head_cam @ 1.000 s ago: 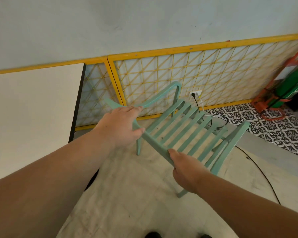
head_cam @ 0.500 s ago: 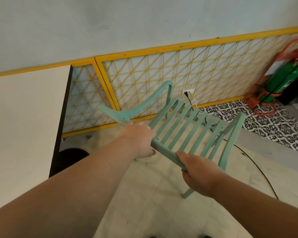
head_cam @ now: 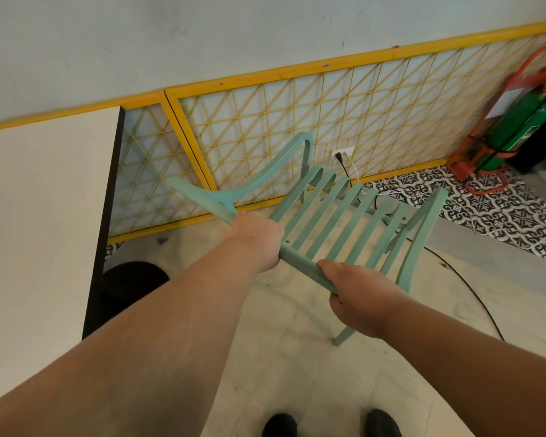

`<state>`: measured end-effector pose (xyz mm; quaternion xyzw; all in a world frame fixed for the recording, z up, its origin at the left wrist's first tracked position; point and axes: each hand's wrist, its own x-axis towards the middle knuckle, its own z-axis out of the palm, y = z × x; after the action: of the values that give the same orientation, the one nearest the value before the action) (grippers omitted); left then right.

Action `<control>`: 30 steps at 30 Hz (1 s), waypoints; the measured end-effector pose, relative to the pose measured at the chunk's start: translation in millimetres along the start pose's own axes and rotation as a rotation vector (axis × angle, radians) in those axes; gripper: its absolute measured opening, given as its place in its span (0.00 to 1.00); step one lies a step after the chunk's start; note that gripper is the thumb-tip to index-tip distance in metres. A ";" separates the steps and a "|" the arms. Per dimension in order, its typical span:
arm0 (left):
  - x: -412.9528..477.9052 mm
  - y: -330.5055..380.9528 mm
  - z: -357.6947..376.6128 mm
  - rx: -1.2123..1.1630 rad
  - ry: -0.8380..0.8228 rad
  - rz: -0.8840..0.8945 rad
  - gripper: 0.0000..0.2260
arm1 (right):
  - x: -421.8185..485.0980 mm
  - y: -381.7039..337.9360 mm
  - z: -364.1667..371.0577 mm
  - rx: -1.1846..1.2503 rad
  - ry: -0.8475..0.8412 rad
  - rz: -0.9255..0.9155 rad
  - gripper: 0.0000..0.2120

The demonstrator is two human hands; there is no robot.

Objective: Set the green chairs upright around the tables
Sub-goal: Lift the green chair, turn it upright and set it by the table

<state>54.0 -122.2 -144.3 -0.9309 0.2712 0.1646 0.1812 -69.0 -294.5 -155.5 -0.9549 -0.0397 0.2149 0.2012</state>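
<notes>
**Holding a green chair beside the bench**

Standing at far left is the pale bench [head_cam: 38,216], its dark edge facing the chair. Just right of it, the left hand [head_cam: 256,239] has its grip wrapped tight around the rear bar of the green chair [head_cam: 325,216], near the curved armrest. The slatted seat tilts away toward the yellow lattice panel [head_cam: 297,121]. The right hand [head_cam: 360,301] has its grip curled around the same bar, further along. At far right a green cylinder [head_cam: 524,127] leans in a red stand.

Mint-green chair [head_cam: 328,212]; yellow lattice panel [head_cam: 360,121]
</notes>
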 end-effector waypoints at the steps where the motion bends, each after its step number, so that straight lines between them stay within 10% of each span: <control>1: -1.0 2.4 0.3 0.001 -0.003 -0.004 0.01 | -2.0 0.9 -0.2 -0.005 -0.003 -0.002 0.14; 30: -11.1 137.7 -21.4 -0.271 -0.083 -0.263 0.04 | -35.7 130.9 -58.2 -0.439 -0.116 -0.054 0.04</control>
<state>-28.2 -234.8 -155.1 -0.9666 0.1150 0.2126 0.0850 -77.9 -441.5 -145.8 -0.9604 -0.1226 0.2499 -0.0085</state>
